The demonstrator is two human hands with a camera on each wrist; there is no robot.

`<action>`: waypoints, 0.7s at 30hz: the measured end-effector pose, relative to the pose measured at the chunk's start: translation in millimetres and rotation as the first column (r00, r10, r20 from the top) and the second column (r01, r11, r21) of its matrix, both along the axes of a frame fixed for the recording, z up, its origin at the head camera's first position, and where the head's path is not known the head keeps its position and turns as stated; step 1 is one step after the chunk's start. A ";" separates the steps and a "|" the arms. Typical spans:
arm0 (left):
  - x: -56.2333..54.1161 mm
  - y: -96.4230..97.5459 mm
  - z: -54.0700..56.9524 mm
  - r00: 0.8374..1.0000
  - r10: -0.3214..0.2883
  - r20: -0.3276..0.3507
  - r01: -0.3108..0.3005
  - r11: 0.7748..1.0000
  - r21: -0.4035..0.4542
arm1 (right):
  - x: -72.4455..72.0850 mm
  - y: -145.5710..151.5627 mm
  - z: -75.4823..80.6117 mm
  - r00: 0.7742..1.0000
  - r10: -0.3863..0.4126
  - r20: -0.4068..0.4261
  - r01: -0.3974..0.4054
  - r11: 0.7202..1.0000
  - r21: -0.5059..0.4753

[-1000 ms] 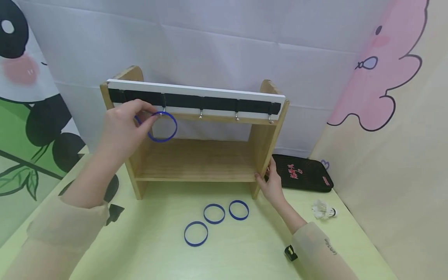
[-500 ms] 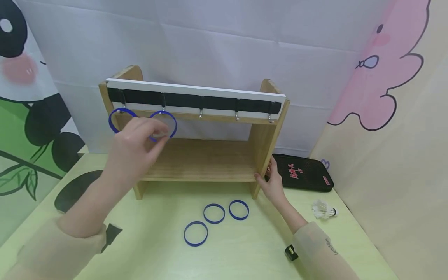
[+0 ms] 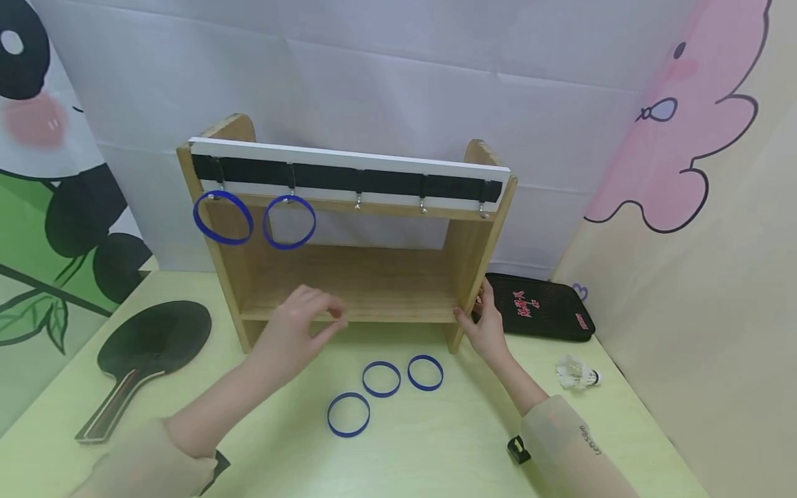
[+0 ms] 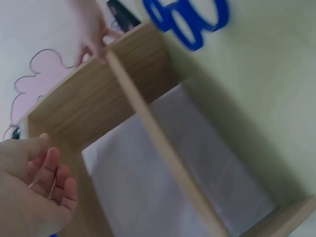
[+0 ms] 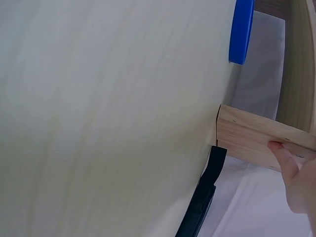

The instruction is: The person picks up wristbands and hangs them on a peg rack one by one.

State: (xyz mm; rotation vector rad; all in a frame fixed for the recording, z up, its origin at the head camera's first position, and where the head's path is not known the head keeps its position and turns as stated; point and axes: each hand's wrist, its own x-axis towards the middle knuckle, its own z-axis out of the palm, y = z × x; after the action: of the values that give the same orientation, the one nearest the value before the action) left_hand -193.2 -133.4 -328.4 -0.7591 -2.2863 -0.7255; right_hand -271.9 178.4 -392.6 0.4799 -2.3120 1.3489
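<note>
In the head view, my left hand [image 3: 303, 321] is in front of the wooden shelf [image 3: 349, 277], holding nothing, its fingers loosely bent. Two blue rings, a left one [image 3: 223, 240] and a right one [image 3: 289, 245], hang from the two leftmost metal hooks under a white rail [image 3: 349, 157] with a black strip. The other hooks carry no rings. My right hand [image 3: 486, 328] grips the edge of the shelf's right side panel, as the right wrist view also shows. Three more blue rings, a front one [image 3: 330, 422], a middle one [image 3: 364, 387] and a right one [image 3: 411, 379], lie on the table.
A black paddle [image 3: 156, 335] lies on the table [image 3: 274, 443] at left. Behind my right hand is a black zip case [image 3: 548, 308]. A shuttlecock [image 3: 575, 373] and a small black object [image 3: 518, 449] lie at right. A white cloth [image 3: 386, 83] hangs behind the shelf.
My left hand has let go of the second ring, which now hangs on its hook, and has moved down and to the right. My right hand stays on the shelf's side panel.
</note>
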 end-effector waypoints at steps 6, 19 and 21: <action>-3.1 2.2 -43.3 0.990 0.001 0.141 0.015 0.993 -0.113 | -0.1 -1.2 -1.1 1.000 0.007 -0.012 -0.007 1.000 -0.002; -23.0 -6.0 -105.5 0.920 -0.067 0.385 0.168 0.957 -0.235 | 0.4 -1.3 -1.6 1.000 0.005 -0.011 -0.005 1.000 -0.002; -25.2 -7.5 -110.6 0.916 -0.085 0.393 0.190 0.953 -0.237 | 0.4 -1.3 -1.6 1.000 0.004 -0.011 -0.004 1.000 0.001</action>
State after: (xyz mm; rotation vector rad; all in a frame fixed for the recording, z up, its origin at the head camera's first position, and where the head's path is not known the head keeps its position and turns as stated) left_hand -218.4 -140.9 -438.9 -0.9875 -2.7464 -0.6757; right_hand -271.5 177.0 -394.1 0.4914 -2.3044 1.3438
